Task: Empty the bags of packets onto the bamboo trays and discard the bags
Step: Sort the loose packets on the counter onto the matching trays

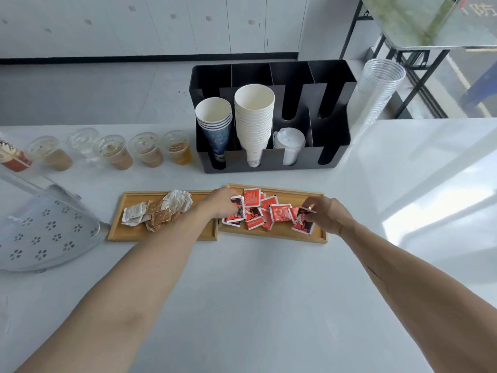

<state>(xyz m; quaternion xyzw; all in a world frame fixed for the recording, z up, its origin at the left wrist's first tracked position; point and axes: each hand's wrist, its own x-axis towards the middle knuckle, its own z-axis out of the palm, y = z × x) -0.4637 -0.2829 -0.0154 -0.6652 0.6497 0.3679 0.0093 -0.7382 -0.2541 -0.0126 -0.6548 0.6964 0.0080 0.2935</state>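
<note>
Red packets (279,212) — strewn lengthwise along right tray (320,236).

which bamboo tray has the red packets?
The right bamboo tray, under both hands, holds red packets. The left bamboo tray holds brown and white ones.

The person is showing two bare forearms, with no sleeves, watch or rings in view. The left hand (221,204) and right hand (324,211) are wearing no gloves; fingernails are too blurred to make out.

Left hand's fingers (233,204) hidden (among red packets (256,210)).
</note>
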